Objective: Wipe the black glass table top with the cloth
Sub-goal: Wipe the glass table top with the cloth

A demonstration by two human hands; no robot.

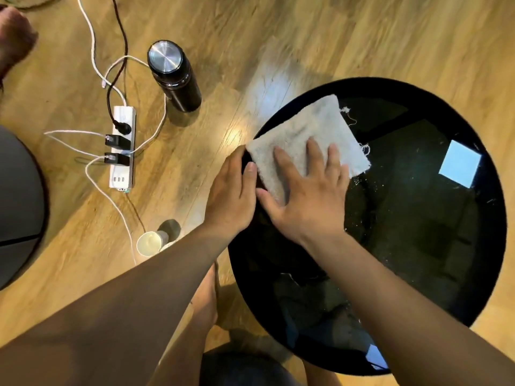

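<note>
Right hand (309, 196) presses cloth (303, 129) onto black glass surface (418, 246), fingers (315, 154) spread apart. Left hand (231, 196) touches cloth's left corner, fingers straight, together.

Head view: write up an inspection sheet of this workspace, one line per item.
Surface: round black glass table top, white specks beside the cloth.
Job's things: pale cloth lies flat on the far-left part of the glass, loose threads at its right edge.
Clutter: dark flask with a steel lid and a white cup, both on the floor.
Grippers: right hand presses flat on the cloth; left hand at the table's rim by the cloth's corner, fingers fairly straight.
Cables: white power strip with three plugs in; white cables and a dark one trail across the floor.
Surroundings: wood floor; grey rounded object at the left edge.
</note>
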